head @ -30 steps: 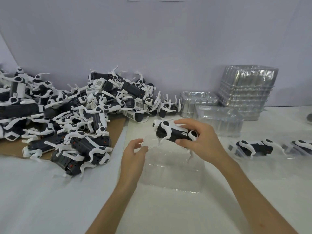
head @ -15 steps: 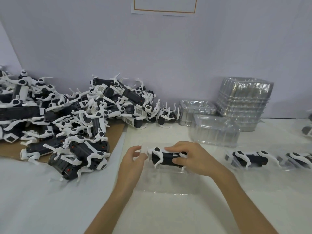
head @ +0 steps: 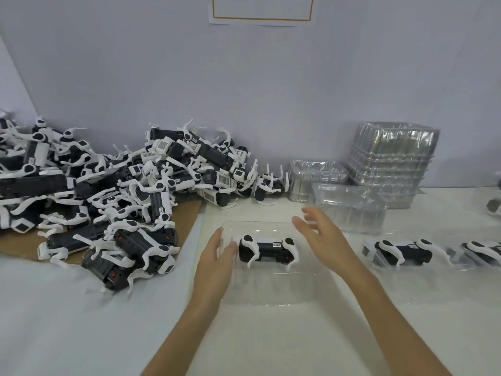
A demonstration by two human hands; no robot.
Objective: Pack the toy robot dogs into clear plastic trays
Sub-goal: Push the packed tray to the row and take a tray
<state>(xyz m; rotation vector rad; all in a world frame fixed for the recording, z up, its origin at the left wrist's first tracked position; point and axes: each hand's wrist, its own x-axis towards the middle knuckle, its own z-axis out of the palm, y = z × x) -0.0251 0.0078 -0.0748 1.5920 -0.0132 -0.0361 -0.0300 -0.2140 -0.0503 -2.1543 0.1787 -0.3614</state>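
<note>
Toy robot dog (head: 267, 252): black body, white legs, lying on its side across the far half of the clear plastic tray (head: 271, 290), free of both hands.
Left hand (head: 217, 257): at the tray's left end, thumb and fingers pinching its wall, just beside the dog.
Right hand (head: 322, 237): blurred, fingers spread, above the tray's far right corner, holding nothing.
Heap of robot dogs (head: 108, 191): tangled, at left, partly on a cardboard sheet (head: 187, 217).
Spare trays: tall stack (head: 393, 164) by the wall, short stack (head: 314, 175) beside it, single tray (head: 349, 210) in front.
Packed dog (head: 401, 252): in its tray, right of the hands on the white worktop (head: 271, 337).
</note>
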